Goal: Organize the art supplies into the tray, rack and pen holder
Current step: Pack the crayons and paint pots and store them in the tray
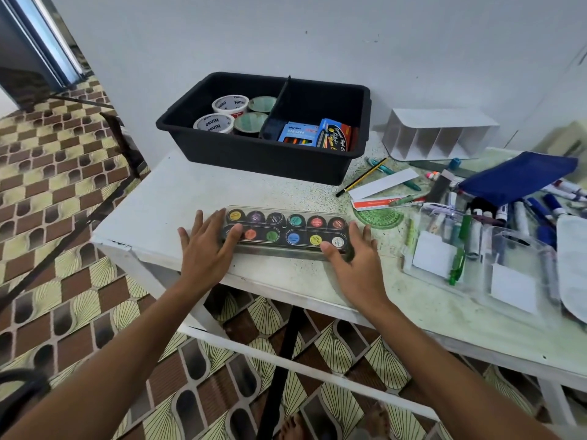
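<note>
White table (178, 192) carries everything; black tray (254, 154) at 12 o'clock against the wall, divider splitting tape rolls (230, 104) on its 9 o'clock side from crayon boxes (301, 134), likely sorted by type. White rack (435, 134) at 2 o'clock, slots bare. Clear pen holder (476, 265) at 3 o'clock lies among loose markers. Paint set (286, 230) sits center, near table's front edge. Left hand (206, 249) and right hand (355, 258) bracket its ends, fingers spread and straight, resting on the lid, probably to lift it level toward the tray.
</note>
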Motion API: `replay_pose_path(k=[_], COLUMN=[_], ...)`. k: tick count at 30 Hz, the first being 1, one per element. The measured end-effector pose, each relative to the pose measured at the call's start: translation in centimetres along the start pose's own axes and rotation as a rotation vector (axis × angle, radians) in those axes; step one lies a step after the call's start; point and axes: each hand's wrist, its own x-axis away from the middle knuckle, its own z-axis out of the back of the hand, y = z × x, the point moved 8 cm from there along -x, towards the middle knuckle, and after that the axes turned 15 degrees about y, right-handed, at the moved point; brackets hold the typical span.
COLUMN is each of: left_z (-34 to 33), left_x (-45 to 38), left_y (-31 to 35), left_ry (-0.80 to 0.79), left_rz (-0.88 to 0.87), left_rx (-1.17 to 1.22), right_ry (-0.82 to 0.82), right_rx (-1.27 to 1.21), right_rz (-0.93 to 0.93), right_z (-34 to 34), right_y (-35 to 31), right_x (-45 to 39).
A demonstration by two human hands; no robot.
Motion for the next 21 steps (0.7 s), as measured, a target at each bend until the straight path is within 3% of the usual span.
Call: replay_pose_path(k=[3, 5, 8, 10, 12, 14, 17, 21], left_z=[0.4, 0.9, 0.3, 0.1, 0.1, 0.5, 1.2, 2.0], left_x=[-0.2, -0.2, 0.4, 0.4, -0.2, -0.7, -1.0, -0.4], left_y=[0.4, 1.9, 4.2, 4.4, 4.1, 3.8, 3.4, 3.7], left_ry=[-0.008, -0.004, -0.047, -0.069, -0.072, -0.039, 0.042, 0.08], left_rz=[-0.045, -0.173, -0.39, -0.432, -0.434, -0.388, -0.177, 0.121], left_rx=[-0.028, -0.029, -0.071, -0.082, -0.066, -0.079, -0.046, 0.205], right_ry=[-0.019, -0.068, -0.327, -0.518, -0.608, -0.592, -0.482, -0.339], right_rx=[0.121, 0.178, 0.343, 0.42, 0.515, 0.573, 0.516, 0.418], right_rz=[0.121, 0.289, 0.583, 0.646, 0.677, 0.686, 0.604, 0.509], right_z=[0.4, 0.5, -1.8, -3.8, -5.1, -5.6, -5.4, -4.9], right_y=[-0.9, -2.9, -6.4, -7.4, -7.7, -7.7, -7.9, -7.5], right_x=[-0.7, -1.5, -2.3, -2.5, -2.9, -3.2, -3.3, -2.4])
